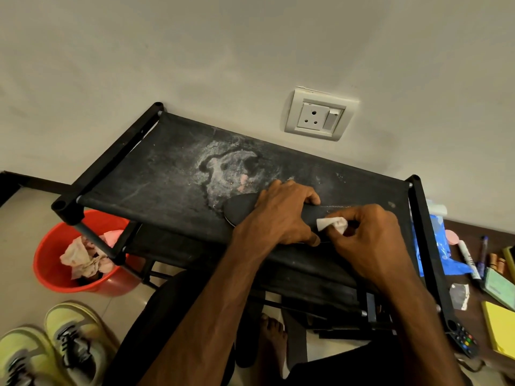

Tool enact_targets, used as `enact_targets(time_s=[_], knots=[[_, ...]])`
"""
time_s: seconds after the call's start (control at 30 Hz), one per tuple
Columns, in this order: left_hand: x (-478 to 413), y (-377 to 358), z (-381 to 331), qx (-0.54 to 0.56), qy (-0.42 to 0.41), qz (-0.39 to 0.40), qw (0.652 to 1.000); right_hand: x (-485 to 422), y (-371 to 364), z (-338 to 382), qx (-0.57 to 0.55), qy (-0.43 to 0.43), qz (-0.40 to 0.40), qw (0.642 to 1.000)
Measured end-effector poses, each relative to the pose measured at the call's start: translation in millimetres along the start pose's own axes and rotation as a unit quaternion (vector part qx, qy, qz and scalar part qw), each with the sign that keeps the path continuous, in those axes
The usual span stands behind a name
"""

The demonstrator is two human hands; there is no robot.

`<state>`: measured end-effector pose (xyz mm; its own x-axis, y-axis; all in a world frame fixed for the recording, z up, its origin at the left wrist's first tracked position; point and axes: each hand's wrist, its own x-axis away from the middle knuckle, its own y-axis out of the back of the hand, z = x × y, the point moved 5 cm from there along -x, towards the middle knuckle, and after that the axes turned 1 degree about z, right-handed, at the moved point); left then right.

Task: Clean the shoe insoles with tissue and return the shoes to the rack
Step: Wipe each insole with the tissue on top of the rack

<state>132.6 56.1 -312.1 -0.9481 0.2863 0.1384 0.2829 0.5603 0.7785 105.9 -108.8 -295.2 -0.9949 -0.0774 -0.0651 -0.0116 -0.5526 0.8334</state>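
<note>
head camera, looking down: a person wipes a dark, flat foam shoe insole (241,208) laid lengthwise on the top shelf of a black fabric-and-tube shoe rack (156,174) set against a pale wall. the left hand (281,215) clamps the insole across its middle, with fingers curled over the far edge and thumb on the near edge, pinning it to the shelf. the right hand (370,240) pinches a small crumpled white tissue (331,224) between thumb and fingers and holds it on the insole just beside the left hand. the two hands are close together. a whitish dusty stain (228,168) marks the shelf fabric just beyond the insole. on the floor to the left, a red plastic bucket (47,263) holds crumpled used tissues (80,259). a pair of pale yellow-green sneakers (67,338) stands on the tiles at lower left, off the rack.

the step in hand looks like the wiping itself, with the return of the shoes not yet begun. the next move likely calls for firm strokes of the tissue along the insole while the left hand stops it sliding. the grip would then need to shift so the covered middle and the rounded end at left can be reached. after that the tissue would go to the bucket and the insole back into its shoe. whether it belongs to these sneakers cannot be told.
</note>
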Motion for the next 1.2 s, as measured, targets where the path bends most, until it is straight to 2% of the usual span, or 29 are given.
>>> enact_targets(time_s=[0.27, 0.53, 0.6, 0.73, 0.97, 1.13, 1.2], knots=[[5.9, 3.5, -4.9, -0.023, 0.003, -0.003, 1.000, -28.6, -0.1, 1.8, -0.009, -0.026, -0.088, 0.996], [3.6, 1.5, -2.7, -0.001, 0.009, -0.004, 1.000, -17.8, -2.0, 7.1, 0.028, 0.027, 0.014, 0.999], [4.0, 2.8, -4.1, -0.005, 0.008, -0.004, 1.000, -18.5, 0.0, 7.6, 0.039, 0.028, 0.006, 0.999], [5.4, 3.7, -5.9, -0.014, 0.012, 0.000, 1.000, -29.1, 3.1, 2.9, 0.038, -0.025, -0.067, 0.997], [7.2, 4.2, -7.0, -0.024, 0.015, 0.007, 1.000, -30.3, -6.6, 14.0, 0.059, 0.013, -0.023, 0.998], [6.5, 3.0, -6.8, -0.020, 0.017, 0.013, 1.000, -32.2, 5.6, 3.1, 0.052, -0.037, -0.082, 0.995], [6.0, 2.5, -7.1, -0.028, 0.016, 0.015, 0.999, -31.3, 2.7, 8.6, 0.059, -0.028, -0.070, 0.995]])
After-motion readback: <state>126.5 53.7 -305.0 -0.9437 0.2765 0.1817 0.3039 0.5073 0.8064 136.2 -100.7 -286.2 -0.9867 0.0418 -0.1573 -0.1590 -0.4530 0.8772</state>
